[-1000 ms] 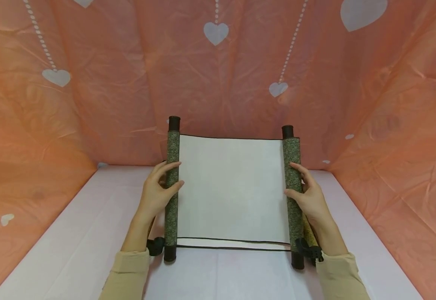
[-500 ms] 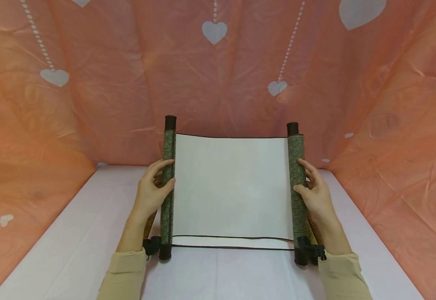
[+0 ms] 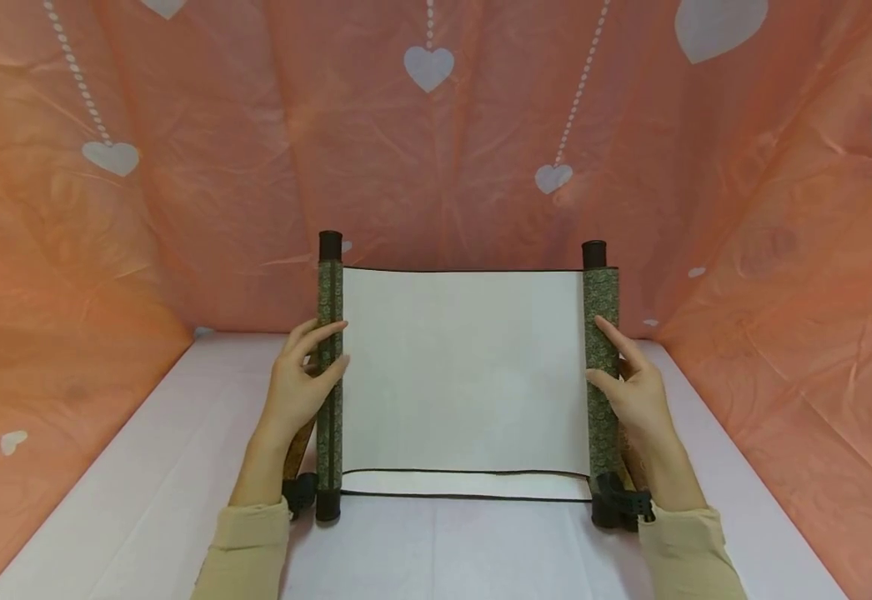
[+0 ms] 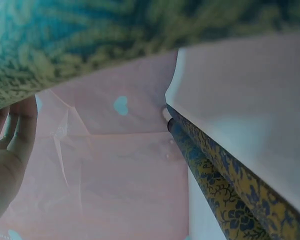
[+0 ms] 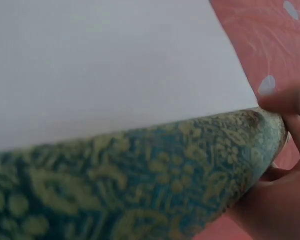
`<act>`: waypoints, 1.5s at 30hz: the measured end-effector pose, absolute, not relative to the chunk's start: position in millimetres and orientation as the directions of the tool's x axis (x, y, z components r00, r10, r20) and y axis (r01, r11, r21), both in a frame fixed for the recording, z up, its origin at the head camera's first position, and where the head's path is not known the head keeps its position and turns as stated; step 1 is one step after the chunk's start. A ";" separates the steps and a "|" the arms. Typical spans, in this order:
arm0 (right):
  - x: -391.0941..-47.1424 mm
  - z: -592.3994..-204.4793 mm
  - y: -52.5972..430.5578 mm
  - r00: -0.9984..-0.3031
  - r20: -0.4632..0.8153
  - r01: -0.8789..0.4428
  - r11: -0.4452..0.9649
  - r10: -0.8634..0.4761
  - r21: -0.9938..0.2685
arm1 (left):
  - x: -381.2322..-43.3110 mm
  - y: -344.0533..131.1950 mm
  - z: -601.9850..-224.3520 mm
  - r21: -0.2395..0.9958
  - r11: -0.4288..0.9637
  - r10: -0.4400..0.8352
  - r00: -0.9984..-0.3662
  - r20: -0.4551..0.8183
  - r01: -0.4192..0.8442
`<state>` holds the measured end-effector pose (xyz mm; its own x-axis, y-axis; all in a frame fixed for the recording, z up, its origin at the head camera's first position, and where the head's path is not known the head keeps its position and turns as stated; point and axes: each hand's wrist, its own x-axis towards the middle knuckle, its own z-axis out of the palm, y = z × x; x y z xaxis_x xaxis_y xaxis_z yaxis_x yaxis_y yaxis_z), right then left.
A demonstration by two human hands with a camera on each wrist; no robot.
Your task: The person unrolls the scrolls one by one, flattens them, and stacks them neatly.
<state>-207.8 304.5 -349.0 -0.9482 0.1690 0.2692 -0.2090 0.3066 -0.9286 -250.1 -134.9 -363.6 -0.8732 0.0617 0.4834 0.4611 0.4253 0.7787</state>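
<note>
A scroll stands partly unrolled in the middle of the head view, its blank white sheet facing me. Green brocade covers the left roll and the right roll, both with black end knobs. My left hand grips the left roll, thumb and fingertips at its inner edge. On the other side, my right hand holds the right roll, and the right wrist view shows its fingers and thumb around the teal-and-gold cloth. Behind the sheet, the left wrist view shows yellow-and-navy patterned rolls.
The scroll is above a pale tabletop. Orange-pink cloth printed with white hearts encloses the back and both sides. Dark wrist cameras are at the left wrist and the right wrist.
My hands have moved apart, the left one leftward and the right one rightward, taking the rolls with them. The white sheet between them now shows wider.
</note>
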 end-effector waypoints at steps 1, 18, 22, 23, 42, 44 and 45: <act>-208.3 -349.8 303.9 -0.946 0.284 -0.226 0.307 0.157 -0.924 | -250.1 -134.8 -364.1 0.777 0.431 0.064 -0.874 0.481 0.459; -207.3 -349.3 302.9 -0.928 0.305 -0.236 0.295 0.216 -0.926 | -249.5 -143.2 -362.1 0.746 0.455 0.056 -0.852 0.520 0.486; -205.8 -346.4 306.8 -0.926 0.272 -0.195 0.286 0.262 -0.938 | -247.6 -146.6 -359.2 0.756 0.450 0.037 -0.856 0.516 0.475; -205.4 -345.2 307.9 -0.927 0.261 -0.182 0.285 0.271 -0.941 | -247.6 -147.3 -358.7 0.760 0.448 0.032 -0.858 0.513 0.471; -206.7 -342.9 308.5 -0.925 0.252 -0.159 0.313 0.285 -0.936 | -243.5 -149.4 -354.4 0.813 0.401 0.008 -0.889 0.457 0.421; -207.7 -345.0 307.6 -0.909 0.291 -0.192 0.321 0.298 -0.927 | -244.8 -149.6 -355.1 0.801 0.421 0.002 -0.883 0.469 0.426; -208.1 -346.0 307.2 -0.901 0.311 -0.212 0.319 0.301 -0.924 | -245.7 -149.8 -355.5 0.793 0.432 -0.001 -0.879 0.476 0.429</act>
<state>-208.1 307.2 -346.0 -0.9015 0.3012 0.3109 -0.2120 0.3189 -0.9238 -245.7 -149.8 -355.5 -0.8794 -0.0008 0.4761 0.4291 0.4317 0.7934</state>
